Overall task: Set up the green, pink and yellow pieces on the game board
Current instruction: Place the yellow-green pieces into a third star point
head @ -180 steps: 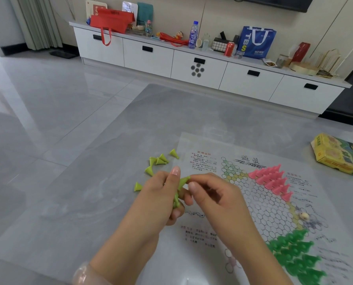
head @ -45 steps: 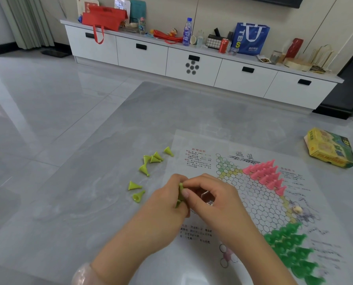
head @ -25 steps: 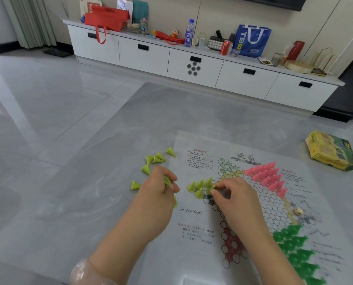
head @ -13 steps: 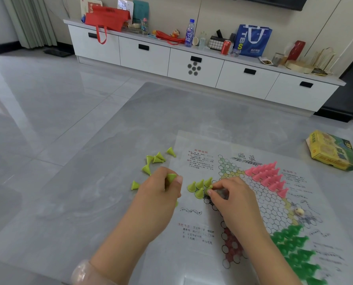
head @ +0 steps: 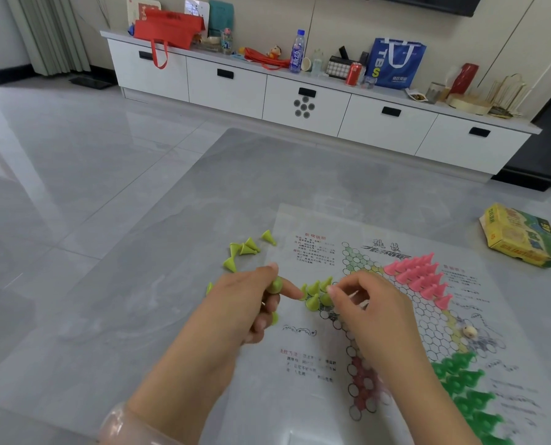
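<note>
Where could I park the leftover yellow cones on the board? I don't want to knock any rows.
The bare hexagons in the middle of the board, between the pink cones and green cones, are free apart from a small bead. It is crowded at the left corner, where the yellow cones and both hands meet.

We see a glossy grey tiled floor [head: 75,162] with a grey mat [head: 178,239] near us. Far side, a long white drawer cabinet [head: 303,101] runs along a beige wall [head: 338,17], its top cluttered. Grey-green curtain [head: 46,33] hangs far left. Soft daylight reflects off the tiles.
</note>
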Demonstrator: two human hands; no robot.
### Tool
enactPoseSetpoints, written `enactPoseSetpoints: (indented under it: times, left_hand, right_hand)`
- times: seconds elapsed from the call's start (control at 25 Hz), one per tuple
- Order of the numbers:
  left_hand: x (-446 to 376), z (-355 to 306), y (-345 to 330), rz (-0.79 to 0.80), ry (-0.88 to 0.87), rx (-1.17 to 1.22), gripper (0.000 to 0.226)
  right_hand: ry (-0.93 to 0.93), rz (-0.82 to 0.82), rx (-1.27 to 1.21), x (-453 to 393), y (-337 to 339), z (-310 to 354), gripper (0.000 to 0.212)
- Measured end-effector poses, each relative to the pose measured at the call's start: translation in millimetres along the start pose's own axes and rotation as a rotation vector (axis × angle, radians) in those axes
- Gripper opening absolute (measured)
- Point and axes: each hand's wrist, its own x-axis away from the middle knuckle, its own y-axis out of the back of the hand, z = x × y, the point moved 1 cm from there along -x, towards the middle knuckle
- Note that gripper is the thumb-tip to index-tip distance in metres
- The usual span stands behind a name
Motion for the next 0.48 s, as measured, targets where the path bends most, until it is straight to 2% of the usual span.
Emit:
enactPoseSetpoints:
  times: [0.08, 0.2, 0.32, 0.48]
  left_hand:
    - [0.8, 1.8, -0.6, 0.015, -0.02, -0.01, 0.043]
    - [0.7, 4.8, -2.6, -0.002, -0.049, -0.032, 0.042]
    - [-1.9, 7.6, -3.7, -0.006, -0.037, -0.069, 0.044]
    - [-0.4, 9.3, -9.1, 0.028, -0.018, -0.077, 0.041]
  right_hand:
    - [0.081, 0.076, -0.195, 4.6, -1.8, 17.4, 0.003]
    - [0.235, 0.18, -0.326, 12.3, -5.5, 34.1, 0.016]
    - [0.302, 0.185, -0.286, 12.5, -7.5, 35.1, 0.019]
    - [0.339, 0.125, -0.23, 12.9, -10.1, 34.2, 0.011]
